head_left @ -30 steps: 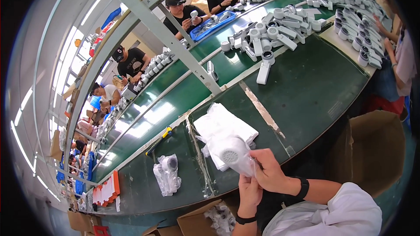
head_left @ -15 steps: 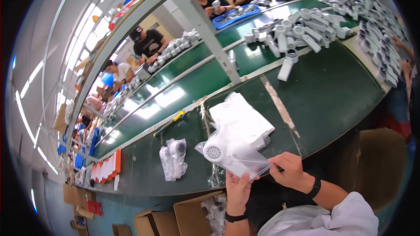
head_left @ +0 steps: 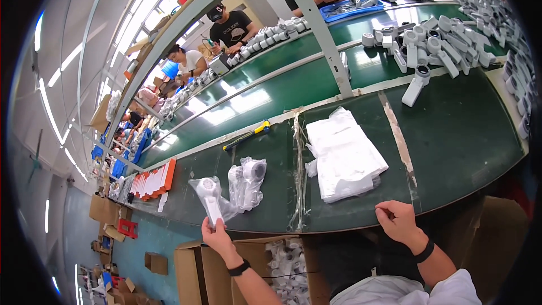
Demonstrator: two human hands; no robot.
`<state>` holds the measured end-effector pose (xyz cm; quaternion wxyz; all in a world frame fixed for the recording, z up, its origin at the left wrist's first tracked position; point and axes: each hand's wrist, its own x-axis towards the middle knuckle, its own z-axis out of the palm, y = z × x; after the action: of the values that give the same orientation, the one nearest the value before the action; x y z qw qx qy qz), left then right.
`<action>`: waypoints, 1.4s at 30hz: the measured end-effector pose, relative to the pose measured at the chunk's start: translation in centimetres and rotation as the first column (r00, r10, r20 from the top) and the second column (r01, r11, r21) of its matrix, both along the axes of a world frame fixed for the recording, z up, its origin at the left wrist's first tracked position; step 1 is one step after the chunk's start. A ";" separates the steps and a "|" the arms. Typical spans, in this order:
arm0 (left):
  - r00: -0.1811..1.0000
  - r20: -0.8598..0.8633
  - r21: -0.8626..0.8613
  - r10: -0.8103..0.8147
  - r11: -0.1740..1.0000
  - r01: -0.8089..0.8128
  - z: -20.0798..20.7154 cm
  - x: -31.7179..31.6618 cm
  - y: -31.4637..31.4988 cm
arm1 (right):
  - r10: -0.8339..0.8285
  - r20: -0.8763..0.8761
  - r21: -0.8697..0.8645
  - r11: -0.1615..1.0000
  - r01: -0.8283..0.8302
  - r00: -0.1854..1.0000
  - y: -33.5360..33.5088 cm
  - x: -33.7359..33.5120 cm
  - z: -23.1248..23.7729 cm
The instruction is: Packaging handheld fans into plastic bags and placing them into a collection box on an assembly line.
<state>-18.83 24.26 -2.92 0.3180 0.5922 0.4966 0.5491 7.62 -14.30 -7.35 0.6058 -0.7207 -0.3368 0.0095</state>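
Note:
My left hand (head_left: 220, 242) grips the handle end of a white handheld fan (head_left: 212, 202), which has a round grille and sits in a clear plastic bag. The fan is at the left front of the green bench, its head pointing away from me. Just right of it lie other bagged fans (head_left: 247, 185), side by side. Over the bench's front edge, my right hand (head_left: 400, 223) is closed, fingers curled against the thumb, with nothing visible in them. Beyond that hand lies a stack of white plastic bags (head_left: 345, 161).
A yellow-and-black tool (head_left: 247, 134) lies behind the bagged fans. Orange-edged white pieces (head_left: 155, 181) stand at the bench's left end. Loose fans (head_left: 435, 45) are heaped at far right. An open carton (head_left: 248, 251) below holds bagged fans. A metal post (head_left: 322, 31) rises behind; people work across the conveyor.
My left hand has carried the bagged fan left from in front of the bag stack to beside the other bagged fans. My right hand has let go of the bag's edge. The view has shifted.

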 end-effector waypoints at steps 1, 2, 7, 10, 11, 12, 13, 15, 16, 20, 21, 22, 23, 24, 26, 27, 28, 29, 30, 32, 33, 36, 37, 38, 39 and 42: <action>1.000 0.000 0.001 -0.002 1.000 0.002 -0.8 0.0 1.4 | -0.002 0.000 0.001 1.000 0.002 1.000 0.0 0.0 0.2; 0.999 -0.045 -0.006 0.000 1.000 0.000 -1.5 0.0 2.4 | -0.021 0.015 -0.018 1.000 0.021 1.000 0.1 0.0 0.3; 0.978 -0.195 0.043 -0.067 0.996 0.077 -5.7 1.0 5.5 | -0.067 0.036 -0.038 0.997 0.069 0.997 0.0 -0.1 0.3; 0.970 -0.065 -0.111 -0.236 0.967 0.228 -5.9 2.1 5.1 | -0.094 0.070 -0.050 0.994 0.098 0.993 -0.3 0.0 0.1; 0.930 -0.365 0.153 -0.047 0.982 0.110 -5.6 2.1 4.5 | -0.072 0.084 -0.034 0.997 0.075 0.994 -0.3 0.1 0.1; 0.801 -0.561 0.437 0.211 0.897 0.070 -5.3 2.3 4.1 | -0.051 0.100 -0.019 0.998 0.053 0.994 -0.3 0.1 0.1; 0.830 -0.517 0.456 0.209 0.888 0.060 -3.5 3.7 1.9 | -0.055 0.126 -0.042 0.997 0.061 0.990 -0.1 0.2 0.0; 0.868 -0.468 0.467 0.165 0.880 0.085 -0.7 6.2 -3.1 | -0.063 0.107 -0.068 0.995 0.070 0.992 -0.1 0.2 0.4; 0.910 -0.414 0.365 -0.014 0.914 0.180 -0.2 7.2 -5.1 | -0.025 0.082 -0.084 0.996 0.032 0.996 -0.4 0.1 0.7; 0.783 -0.186 0.071 -0.593 0.787 0.613 -2.8 11.2 -11.5 | 0.073 -0.356 0.023 0.997 -0.070 0.932 -1.5 1.0 2.9; 0.753 -0.097 0.008 -0.650 0.756 0.654 -3.8 11.9 -12.6 | 0.050 -0.285 -0.056 0.996 -0.069 0.957 -2.1 1.6 4.8; 0.733 -0.075 -0.044 -0.676 0.737 0.675 -4.9 12.4 -13.2 | 0.033 -0.213 -0.139 0.988 -0.063 0.976 -2.7 2.4 6.5; 0.723 -0.106 -0.056 -0.683 0.730 0.681 -5.2 13.0 -14.0 | -0.018 -0.138 -0.161 0.987 -0.005 0.990 -3.2 3.4 7.7; 0.713 -0.136 -0.067 -0.688 0.725 0.686 -5.2 13.6 -14.5 | -0.064 -0.061 -0.180 0.982 0.052 0.996 -3.5 4.7 8.8; 0.730 -0.119 -0.065 -0.673 0.739 0.671 -5.4 13.6 -14.6 | -0.169 -0.060 -0.214 0.965 0.152 0.984 -3.1 8.1 10.8; 0.749 -0.108 -0.063 -0.654 0.756 0.651 -5.4 13.5 -14.7 | -0.231 -0.006 -0.290 0.931 0.219 0.973 -2.6 10.2 11.2; 0.749 -0.105 -0.066 -0.655 0.756 0.652 -5.2 13.5 -14.9 | -0.288 0.053 -0.360 0.888 0.287 0.956 -1.9 12.5 11.0; 0.744 -0.148 -0.023 -0.652 0.754 0.657 -4.9 13.8 -15.3 | -0.339 0.106 -0.430 0.832 0.351 0.935 -1.3 14.9 10.5; 0.738 -0.192 0.022 -0.647 0.749 0.662 -4.7 14.1 -15.6 | -0.386 0.161 -0.492 0.767 0.413 0.908 -0.8 17.2 9.6; 0.747 -0.204 0.034 -0.633 0.758 0.652 -4.9 14.2 -15.6 | -0.452 0.162 -0.633 0.634 0.444 0.877 0.8 20.9 8.0; 0.758 -0.216 0.047 -0.615 0.769 0.637 -5.0 14.2 -15.5 | -0.451 0.160 -0.635 0.634 0.441 0.878 1.4 21.9 7.6; 0.786 -0.248 0.055 -0.566 0.802 0.595 -5.0 14.4 -15.4 | -0.479 0.173 -0.729 0.525 0.439 0.860 3.2 24.8 6.1; 0.790 -0.242 0.063 -0.564 0.803 0.593 -5.1 14.2 -15.3 | -0.471 0.182 -0.753 0.498 0.430 0.863 3.8 25.2 6.2; 0.799 -0.249 0.060 -0.547 0.815 0.576 -5.1 14.2 -15.2 | -0.463 0.191 -0.775 0.470 0.422 0.866 4.4 25.5 6.4; 0.802 -0.263 0.071 -0.536 0.818 0.571 -5.0 14.2 -15.2 | -0.468 0.196 -0.791 0.444 0.421 0.862 5.0 26.1 6.1; 0.803 -0.259 0.063 -0.537 0.820 0.569 -5.1 14.5 -15.3 | -0.511 0.249 -0.775 0.404 0.486 0.823 4.7 28.2 3.9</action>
<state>-4.29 8.94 -8.06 0.3634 0.7912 0.2960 0.3929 35.82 -9.57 -3.42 0.1849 -0.9812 -0.0551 -0.0080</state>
